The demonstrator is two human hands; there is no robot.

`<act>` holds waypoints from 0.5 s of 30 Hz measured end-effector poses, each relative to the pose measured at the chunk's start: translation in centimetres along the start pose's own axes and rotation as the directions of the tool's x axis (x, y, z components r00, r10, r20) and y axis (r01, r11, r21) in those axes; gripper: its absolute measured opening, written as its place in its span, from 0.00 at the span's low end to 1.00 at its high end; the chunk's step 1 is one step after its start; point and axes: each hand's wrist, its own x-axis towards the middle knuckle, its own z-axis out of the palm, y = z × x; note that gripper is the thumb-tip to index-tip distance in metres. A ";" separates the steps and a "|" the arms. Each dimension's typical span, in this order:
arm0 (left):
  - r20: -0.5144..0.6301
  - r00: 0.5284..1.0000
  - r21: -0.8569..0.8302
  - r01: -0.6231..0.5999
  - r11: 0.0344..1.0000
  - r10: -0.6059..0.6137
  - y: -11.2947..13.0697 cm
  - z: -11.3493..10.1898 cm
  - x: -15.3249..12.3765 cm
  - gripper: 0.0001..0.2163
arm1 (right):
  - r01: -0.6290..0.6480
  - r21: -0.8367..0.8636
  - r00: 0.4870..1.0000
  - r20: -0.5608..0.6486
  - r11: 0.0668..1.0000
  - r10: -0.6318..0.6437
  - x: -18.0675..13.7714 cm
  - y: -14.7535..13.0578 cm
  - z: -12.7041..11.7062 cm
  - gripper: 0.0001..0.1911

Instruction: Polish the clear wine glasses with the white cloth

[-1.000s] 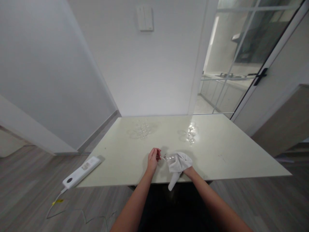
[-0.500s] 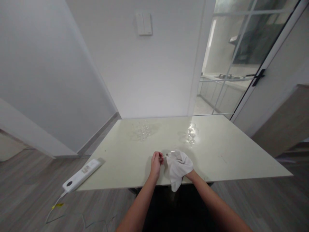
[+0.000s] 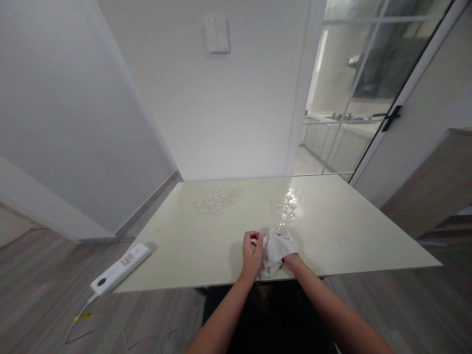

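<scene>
White wall fills most of the far side, cut off above. Against it stands the pale, glossy table, its whole top in sight, its underside not. Right: glass door with a black handle, cut off at top; a counter and stove beyond are too blurred for detail. Power strip lies at the table's left edge; its cable drops to the floor and fades from clear view.

White cloth is bunched over the near edge, folds covering what it wraps. Right hand grasps it from beneath, fingers buried. Left hand sits against the cloth's left side, fingers curled; cannot tell whether they grip anything.

Two groups stand farther back, left glasses and right glasses; transparent, overlapping, count unreadable, glare on the right ones.

Smallest: wrapped glass, inside the cloth at the right hand, only a clear bit showing at the top. Stem and base not made out.
</scene>
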 end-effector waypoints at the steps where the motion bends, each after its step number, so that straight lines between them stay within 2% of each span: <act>1: -0.011 1.000 0.004 -0.010 1.000 0.010 0.2 0.2 0.2 0.12 | -0.040 0.047 0.999 0.028 0.998 0.038 -0.2 -0.1 0.2 0.17; 3: 0.043 0.999 -0.011 0.000 1.000 0.001 0.5 0.6 0.7 0.21 | -0.093 0.094 0.989 0.122 0.991 0.081 -0.5 -0.6 0.8 0.15; 5: 0.107 0.993 -0.053 0.064 0.997 -0.058 0.7 1.0 1.4 0.27 | -0.103 0.089 0.977 0.196 0.991 0.084 -0.7 -1.1 1.2 0.14; 9: 0.304 0.943 -0.282 0.222 0.933 -0.133 0.9 1.2 2.2 0.25 | -0.072 0.028 0.978 0.196 0.997 0.065 -0.6 -1.0 1.0 0.15; 12: 0.422 0.902 -0.333 0.249 0.909 -0.093 1.3 0.9 2.1 0.22 | 0.002 -0.162 0.977 0.209 0.987 0.033 -0.3 -0.3 0.2 0.14; 15: 0.374 0.925 -0.206 0.160 0.965 -0.074 2.4 0.4 1.6 0.25 | 0.121 -0.394 0.952 0.306 0.911 0.007 -0.2 0.1 -0.4 0.08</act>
